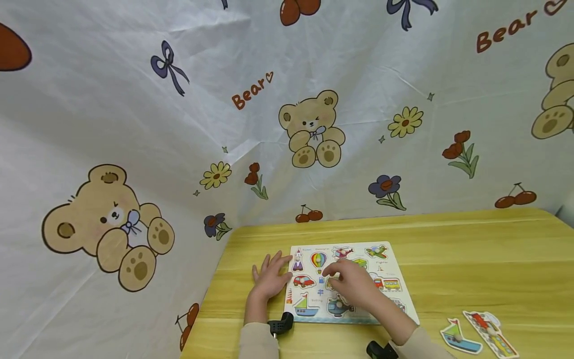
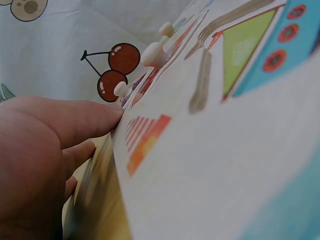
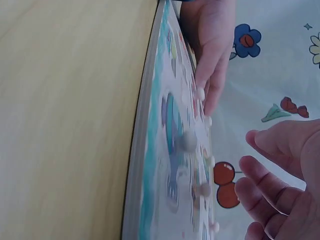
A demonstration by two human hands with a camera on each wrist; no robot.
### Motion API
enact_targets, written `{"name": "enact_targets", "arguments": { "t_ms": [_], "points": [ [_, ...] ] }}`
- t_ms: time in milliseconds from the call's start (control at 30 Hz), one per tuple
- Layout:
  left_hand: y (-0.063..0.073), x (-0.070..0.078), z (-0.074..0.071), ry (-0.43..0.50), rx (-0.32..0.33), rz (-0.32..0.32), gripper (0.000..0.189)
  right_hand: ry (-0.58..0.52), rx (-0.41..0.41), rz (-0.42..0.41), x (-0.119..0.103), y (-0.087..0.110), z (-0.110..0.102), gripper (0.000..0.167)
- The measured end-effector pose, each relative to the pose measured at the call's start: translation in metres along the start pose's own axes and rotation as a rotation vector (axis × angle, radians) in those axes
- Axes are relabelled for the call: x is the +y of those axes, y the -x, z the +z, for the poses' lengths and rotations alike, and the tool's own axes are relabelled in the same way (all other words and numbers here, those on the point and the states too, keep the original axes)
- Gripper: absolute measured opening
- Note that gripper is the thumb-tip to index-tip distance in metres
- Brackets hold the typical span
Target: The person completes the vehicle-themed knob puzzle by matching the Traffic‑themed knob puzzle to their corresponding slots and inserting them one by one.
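Observation:
A white knobbed puzzle board (image 1: 390, 269) printed with vehicles lies on the table. My left hand (image 1: 270, 279) is at its left side, fingers spread, a fingertip right at the board's edge beside the red car (image 1: 303, 281). My right hand (image 1: 354, 283) hovers over the middle of the board, near the hot-air balloon (image 1: 319, 260), and covers part of the pictures. In the right wrist view its fingers (image 3: 267, 182) are loosely bent and apart, with nothing between them. Small round knobs (image 3: 187, 142) stand up from the board. The helicopter (image 1: 338, 306) is nearest my right forearm.
On the wooden table (image 1: 471, 254), right of the board, lie a loose sailboat piece (image 1: 460, 337) and a long train piece (image 1: 504, 346). A white cloth (image 1: 202, 114) with printed bears and flowers hangs behind and along the left side.

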State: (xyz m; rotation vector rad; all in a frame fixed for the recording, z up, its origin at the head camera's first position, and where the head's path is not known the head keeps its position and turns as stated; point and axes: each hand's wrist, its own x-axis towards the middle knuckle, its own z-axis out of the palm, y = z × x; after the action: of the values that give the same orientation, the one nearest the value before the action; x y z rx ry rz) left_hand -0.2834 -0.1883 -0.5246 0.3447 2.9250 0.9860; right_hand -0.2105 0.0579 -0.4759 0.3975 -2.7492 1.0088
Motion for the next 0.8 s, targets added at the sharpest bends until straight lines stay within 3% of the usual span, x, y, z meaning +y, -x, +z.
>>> {"name": "enact_targets", "arguments": {
  "t_ms": [333, 800],
  "points": [
    [-0.001, -0.002, 0.002, -0.014, 0.013, 0.000, 0.048, 0.037, 0.049, 0.067, 0.017, 0.023, -0.027, 0.013],
    [-0.004, -0.002, 0.002, -0.010, -0.002, 0.000, 0.048, 0.002, 0.092, 0.090, 0.045, 0.056, -0.058, 0.014]
  ]
}}
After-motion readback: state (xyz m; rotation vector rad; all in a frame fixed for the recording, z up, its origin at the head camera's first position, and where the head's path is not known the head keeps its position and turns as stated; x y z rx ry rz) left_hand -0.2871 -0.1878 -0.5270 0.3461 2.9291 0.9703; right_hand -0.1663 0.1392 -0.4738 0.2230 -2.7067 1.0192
